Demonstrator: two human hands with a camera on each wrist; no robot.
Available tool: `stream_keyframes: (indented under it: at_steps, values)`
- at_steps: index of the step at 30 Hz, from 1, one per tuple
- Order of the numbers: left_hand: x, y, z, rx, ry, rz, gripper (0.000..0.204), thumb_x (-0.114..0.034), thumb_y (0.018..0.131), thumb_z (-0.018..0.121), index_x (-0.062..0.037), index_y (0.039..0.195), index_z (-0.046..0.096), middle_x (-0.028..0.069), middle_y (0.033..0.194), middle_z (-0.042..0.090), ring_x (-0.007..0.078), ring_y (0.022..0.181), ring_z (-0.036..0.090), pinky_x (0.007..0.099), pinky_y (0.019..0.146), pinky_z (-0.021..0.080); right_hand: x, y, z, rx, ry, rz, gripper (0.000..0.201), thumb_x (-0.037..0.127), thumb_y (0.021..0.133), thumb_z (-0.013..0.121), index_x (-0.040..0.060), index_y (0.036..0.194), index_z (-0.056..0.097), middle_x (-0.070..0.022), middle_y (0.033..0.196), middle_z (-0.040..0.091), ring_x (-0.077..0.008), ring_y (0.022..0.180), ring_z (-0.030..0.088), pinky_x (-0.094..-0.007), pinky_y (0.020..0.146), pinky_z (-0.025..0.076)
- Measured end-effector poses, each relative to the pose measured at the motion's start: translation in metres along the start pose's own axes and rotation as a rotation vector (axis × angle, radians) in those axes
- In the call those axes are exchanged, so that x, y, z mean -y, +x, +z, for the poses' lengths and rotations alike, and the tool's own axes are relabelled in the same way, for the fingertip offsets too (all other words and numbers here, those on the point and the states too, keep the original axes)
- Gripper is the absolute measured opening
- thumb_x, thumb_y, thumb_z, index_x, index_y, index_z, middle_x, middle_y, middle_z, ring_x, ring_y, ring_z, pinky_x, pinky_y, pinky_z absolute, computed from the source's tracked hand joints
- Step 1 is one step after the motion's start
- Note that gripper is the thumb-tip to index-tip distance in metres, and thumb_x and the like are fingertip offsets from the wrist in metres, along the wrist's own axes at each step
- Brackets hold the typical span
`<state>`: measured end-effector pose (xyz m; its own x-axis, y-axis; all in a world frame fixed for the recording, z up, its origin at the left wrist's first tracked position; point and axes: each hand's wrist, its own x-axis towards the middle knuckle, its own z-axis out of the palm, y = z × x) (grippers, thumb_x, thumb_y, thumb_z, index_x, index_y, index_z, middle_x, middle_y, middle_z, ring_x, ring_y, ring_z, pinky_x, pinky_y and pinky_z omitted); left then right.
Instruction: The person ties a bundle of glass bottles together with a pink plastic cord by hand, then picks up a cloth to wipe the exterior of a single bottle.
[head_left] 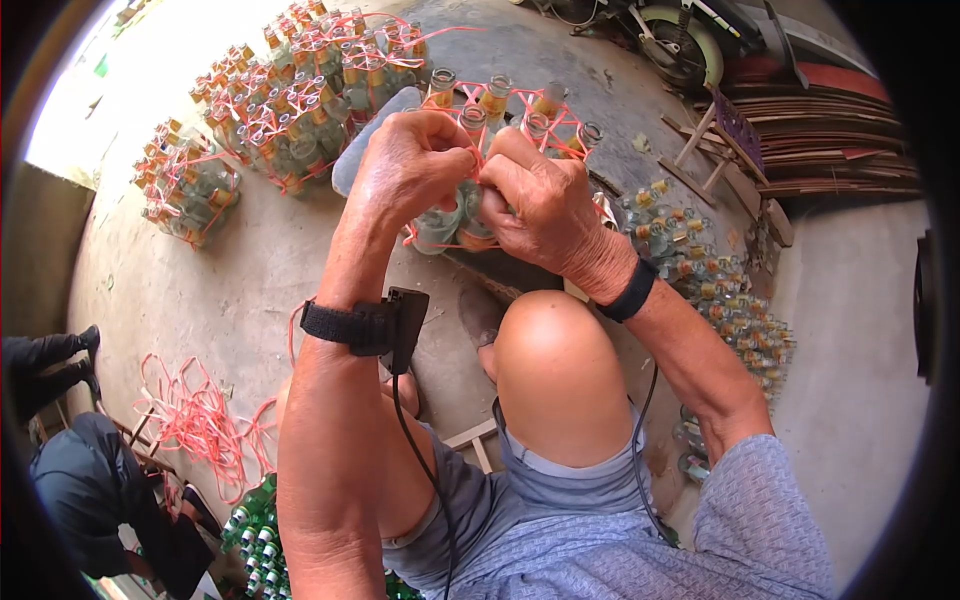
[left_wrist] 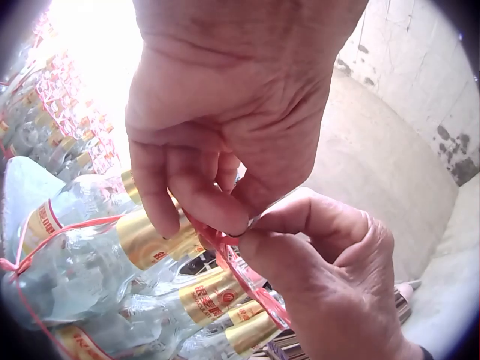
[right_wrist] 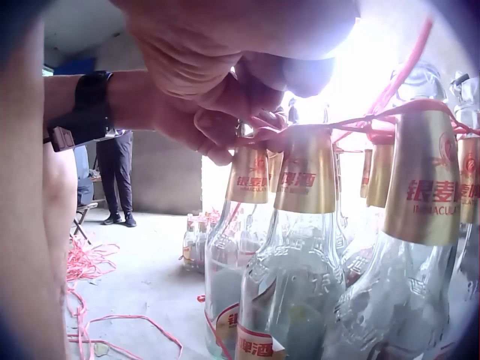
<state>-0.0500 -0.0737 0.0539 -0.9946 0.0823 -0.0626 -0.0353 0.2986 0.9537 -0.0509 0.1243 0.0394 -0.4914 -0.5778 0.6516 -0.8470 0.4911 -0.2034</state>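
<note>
Both hands meet at the necks of a bundle of clear glass beer bottles [right_wrist: 300, 255] with gold neck labels. Pink-red plastic twine [right_wrist: 367, 120] runs around and between the necks. My left hand [head_left: 420, 165] pinches the twine between thumb and curled fingers at the bundle's near side. Right beside it, my right hand [head_left: 540, 200] pinches the same twine, its fingertips meeting the left ones in the left wrist view. The bottles stand upright, pressed close together. A red twine loop also circles the bottle bodies lower down. The fingers partly hide where the twine crosses.
More twine-tied bottle bundles [head_left: 290, 100] stand at the back left. Loose bottles [head_left: 720, 290] fill the floor at right, green bottles [head_left: 262, 540] at lower left. A tangle of pink twine [head_left: 195, 425] lies near another person [head_left: 95, 500]. Flattened cardboard [head_left: 830, 125] and a motorbike [head_left: 685, 45] are at back right.
</note>
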Motion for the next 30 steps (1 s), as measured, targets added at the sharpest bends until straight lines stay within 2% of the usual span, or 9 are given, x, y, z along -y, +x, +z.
stream_keyframes:
  at_steps: [4, 7, 13, 16, 19, 22, 25, 30]
  values:
    - [0.002, 0.003, 0.002, 0.013, 0.026, 0.0, 0.017, -0.012, 0.091, 0.072, 0.0026, 0.098, 0.077, 0.0048, 0.079, 0.073, 0.0109, 0.059, 0.067, 0.0276, 0.054, 0.055, -0.002, -0.01, 0.007, -0.075, 0.004, -0.018, 0.015, 0.008, 0.081, 0.074, 0.0079, 0.087, 0.06, -0.0081, 0.091, 0.057, -0.0278, 0.062, 0.065, -0.0407, 0.052, 0.052]
    - [0.0, 0.002, 0.002, 0.01, 0.057, 0.005, 0.016, -0.011, 0.091, 0.072, 0.0025, 0.098, 0.077, 0.0047, 0.078, 0.073, 0.0111, 0.059, 0.067, 0.0276, 0.053, 0.055, 0.01, -0.017, 0.012, -0.081, -0.078, 0.077, 0.015, 0.008, 0.082, 0.075, 0.0089, 0.088, 0.062, -0.0082, 0.091, 0.057, -0.0273, 0.061, 0.064, -0.0404, 0.053, 0.052]
    - [0.002, 0.004, 0.001, 0.03, 0.056, 0.021, 0.014, -0.01, 0.091, 0.072, 0.0013, 0.097, 0.077, 0.0046, 0.078, 0.073, 0.011, 0.059, 0.067, 0.0275, 0.053, 0.055, 0.018, -0.029, 0.013, -0.104, -0.02, 0.251, 0.01, 0.012, 0.088, 0.076, 0.0081, 0.089, 0.067, -0.0088, 0.081, 0.062, -0.0322, 0.064, 0.068, -0.0416, 0.056, 0.053]
    - [0.003, 0.006, 0.0, 0.034, 0.056, 0.027, 0.013, -0.009, 0.09, 0.072, 0.001, 0.096, 0.077, 0.0046, 0.078, 0.073, 0.0109, 0.06, 0.067, 0.0272, 0.053, 0.055, 0.027, -0.036, 0.015, -0.017, 0.313, 0.609, 0.023, 0.022, 0.097, 0.077, 0.0041, 0.085, 0.069, -0.0103, 0.073, 0.068, -0.0264, 0.065, 0.071, -0.0397, 0.057, 0.054]
    - [0.004, 0.006, -0.001, 0.034, 0.063, 0.043, 0.013, -0.009, 0.09, 0.072, 0.0011, 0.096, 0.077, 0.0045, 0.078, 0.073, 0.0108, 0.061, 0.068, 0.0271, 0.053, 0.055, 0.03, -0.028, 0.008, 0.099, 0.524, 0.71, 0.035, 0.033, 0.104, 0.077, 0.0004, 0.091, 0.074, -0.0024, 0.07, 0.069, -0.0065, 0.064, 0.063, -0.0272, 0.055, 0.048]
    - [0.0, 0.004, -0.001, 0.039, 0.074, 0.024, 0.014, -0.009, 0.09, 0.072, 0.0013, 0.097, 0.078, 0.0043, 0.078, 0.073, 0.0107, 0.062, 0.068, 0.0271, 0.054, 0.056, 0.025, -0.021, 0.011, 0.201, 0.678, 0.889, 0.052, 0.045, 0.107, 0.071, -0.0009, 0.082, 0.071, -0.0059, 0.067, 0.07, -0.0109, 0.062, 0.067, -0.0332, 0.055, 0.053]
    - [-0.001, 0.004, -0.002, 0.051, 0.061, 0.01, 0.015, -0.01, 0.09, 0.072, 0.0015, 0.097, 0.078, 0.0045, 0.078, 0.073, 0.0107, 0.064, 0.069, 0.0273, 0.055, 0.057, 0.029, -0.022, 0.017, 0.138, 0.862, 0.977, 0.048, 0.048, 0.109, 0.066, 0.0035, 0.093, 0.075, -0.0012, 0.068, 0.067, -0.0044, 0.055, 0.06, -0.0231, 0.044, 0.044]
    - [-0.002, 0.005, -0.002, 0.05, 0.046, 0.011, 0.015, -0.009, 0.088, 0.07, 0.0029, 0.095, 0.078, 0.0057, 0.075, 0.073, 0.0115, 0.061, 0.069, 0.0279, 0.053, 0.056, 0.036, -0.015, 0.016, 0.108, 0.899, 1.06, 0.046, 0.043, 0.112, 0.059, 0.0027, 0.094, 0.073, -0.002, 0.066, 0.065, -0.0054, 0.053, 0.059, -0.0235, 0.042, 0.046]
